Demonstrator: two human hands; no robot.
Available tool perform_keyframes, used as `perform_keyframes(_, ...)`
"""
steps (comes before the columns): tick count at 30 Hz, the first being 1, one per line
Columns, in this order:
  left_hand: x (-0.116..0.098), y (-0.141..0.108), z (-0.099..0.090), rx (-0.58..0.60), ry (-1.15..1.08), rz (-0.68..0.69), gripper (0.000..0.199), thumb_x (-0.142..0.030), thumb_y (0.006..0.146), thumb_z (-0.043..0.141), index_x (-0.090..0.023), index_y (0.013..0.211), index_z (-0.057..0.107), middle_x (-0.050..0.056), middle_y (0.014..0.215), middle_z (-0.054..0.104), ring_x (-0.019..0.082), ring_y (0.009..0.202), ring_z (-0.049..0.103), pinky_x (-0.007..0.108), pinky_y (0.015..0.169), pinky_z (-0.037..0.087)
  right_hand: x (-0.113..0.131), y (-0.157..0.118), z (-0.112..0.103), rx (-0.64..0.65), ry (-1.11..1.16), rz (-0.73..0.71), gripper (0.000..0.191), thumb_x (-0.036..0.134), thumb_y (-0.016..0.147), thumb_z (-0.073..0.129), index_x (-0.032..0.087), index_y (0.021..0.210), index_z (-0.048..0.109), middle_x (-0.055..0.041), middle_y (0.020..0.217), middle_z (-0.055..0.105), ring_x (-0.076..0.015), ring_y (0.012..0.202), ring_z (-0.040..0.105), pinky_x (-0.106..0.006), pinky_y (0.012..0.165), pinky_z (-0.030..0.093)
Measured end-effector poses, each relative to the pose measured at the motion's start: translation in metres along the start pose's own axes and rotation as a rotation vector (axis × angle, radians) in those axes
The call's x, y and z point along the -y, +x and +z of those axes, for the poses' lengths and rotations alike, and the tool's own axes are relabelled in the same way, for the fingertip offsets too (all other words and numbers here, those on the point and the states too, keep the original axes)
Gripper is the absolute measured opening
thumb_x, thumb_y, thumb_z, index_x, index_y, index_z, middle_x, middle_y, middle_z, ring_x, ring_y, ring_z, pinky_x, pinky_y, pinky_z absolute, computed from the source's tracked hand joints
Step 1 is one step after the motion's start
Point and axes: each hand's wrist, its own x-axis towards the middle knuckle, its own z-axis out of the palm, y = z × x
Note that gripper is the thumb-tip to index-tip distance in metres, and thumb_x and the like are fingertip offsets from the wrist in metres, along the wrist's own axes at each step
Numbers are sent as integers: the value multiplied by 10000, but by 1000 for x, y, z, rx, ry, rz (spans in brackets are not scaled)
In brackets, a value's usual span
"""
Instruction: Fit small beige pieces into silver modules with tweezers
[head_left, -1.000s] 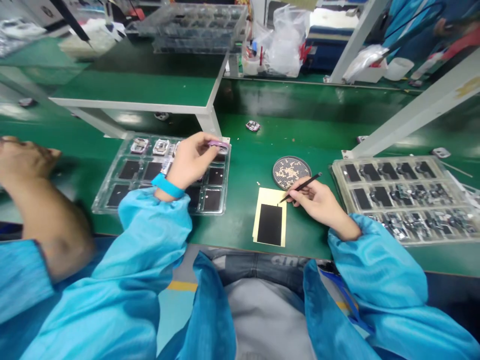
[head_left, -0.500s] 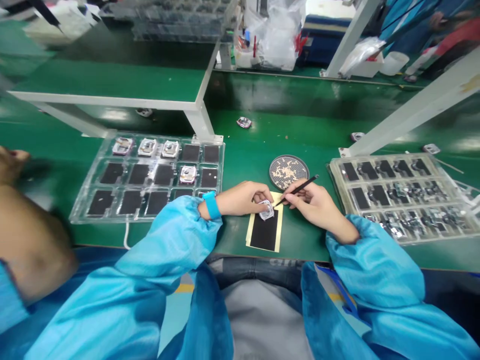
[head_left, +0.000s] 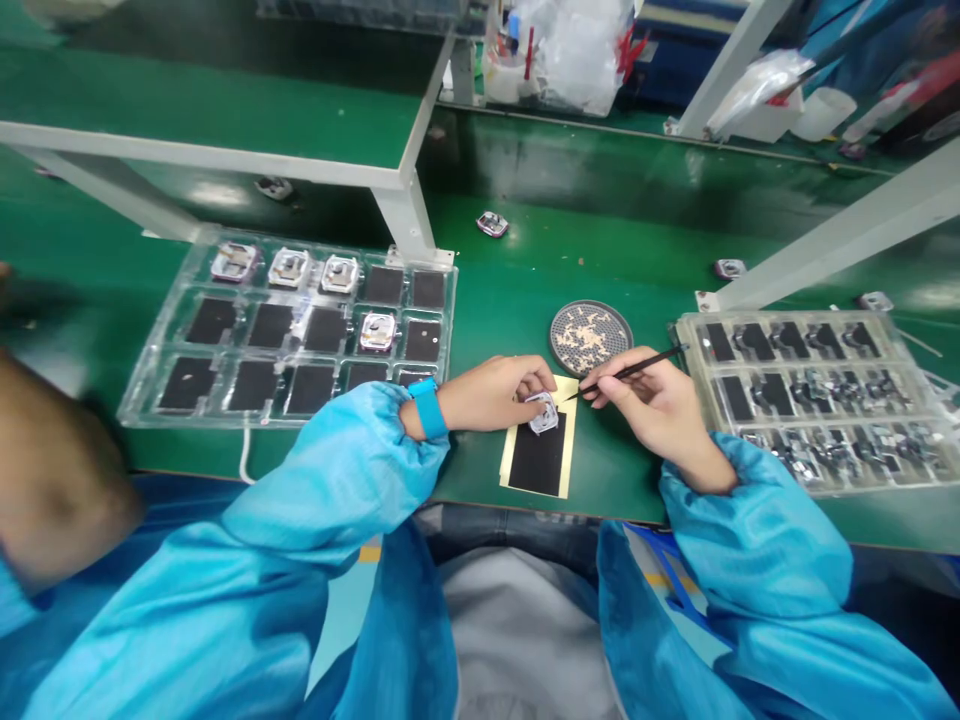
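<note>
White case [head_left: 543, 412], seemingly tilted; black tool [head_left: 637, 367].

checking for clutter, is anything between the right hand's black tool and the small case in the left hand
Nothing visible: the black tool in the right hand points toward the small case in the left hand; the yellow sheet lies beneath, not between.

left: compartment tray [head_left: 169, 345]; right: second tray [head_left: 703, 385]; between: dish [head_left: 562, 345], sheet [head_left: 570, 440] before it; all on bench [head_left: 469, 460].
</note>
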Motion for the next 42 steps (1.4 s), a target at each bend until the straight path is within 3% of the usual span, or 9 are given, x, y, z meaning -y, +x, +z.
perform_keyframes(8, -7, 0, 2, -4, 6, -23, 172, -167, 854, 682, -166, 1022, 645, 32, 914, 762, 121, 731, 666, 242, 643, 498, -11, 1, 1, 32, -175, -7, 182, 377, 917, 734, 218, 989, 682, -58, 920, 736, -204, 798, 743, -348, 716, 638)
perform_keyframes(15, -3, 1, 1, 2, 9, -9, 170, -222, 873, 697, -154, 1028, 689, 40, 929, 773, 118, 730, 655, 236, 654, 493, -6, 0, 1, 50, -17, -23, 118, 305, 935, 722, 218, 985, 659, -52, 905, 752, -182, 763, 751, -321, 698, 646)
perform_keyframes(19, -1, 2, 2, 2, 8, -16, 184, -239, 863, 715, -154, 1025, 731, 40, 912, 777, 121, 742, 658, 240, 677, 495, 0, -3, 0, -11, 21, -111, 74, 236, 943, 710, 229, 1002, 666, -48, 938, 753, -170, 756, 742, -324, 707, 641)
perform_keyframes(23, -4, 2, 8, -95, 27, -43, 181, -301, 856, 724, -156, 964, 733, 30, 871, 768, 130, 741, 665, 244, 669, 493, 3, -5, 0, -63, 35, -217, 104, 192, 934, 705, 239, 1020, 670, -56, 951, 749, -193, 772, 735, -349, 682, 635)
perform_keyframes(26, -6, 2, 11, -130, 57, -56, 146, -226, 852, 688, -160, 973, 736, 20, 884, 772, 127, 735, 663, 239, 654, 484, 1, -6, 0, -81, 3, -294, 136, 157, 923, 700, 237, 1029, 674, -70, 948, 753, -228, 840, 741, -391, 721, 634)
perform_keyframes(33, -5, 2, 7, -52, 60, -37, 241, -196, 859, 670, -165, 1080, 763, 33, 940, 786, 136, 770, 678, 239, 659, 480, -1, -3, 3, 81, -149, -422, 253, 57, 876, 700, 243, 1047, 687, -65, 1000, 773, -247, 949, 746, -437, 853, 609)
perform_keyframes(42, -3, 2, 6, -48, 61, -30, 301, -141, 814, 672, -169, 1097, 767, 26, 957, 789, 135, 766, 672, 238, 659, 475, -2, -4, 5, 68, -213, -413, 272, 38, 869, 699, 241, 1049, 688, -58, 1005, 776, -237, 957, 747, -419, 860, 607)
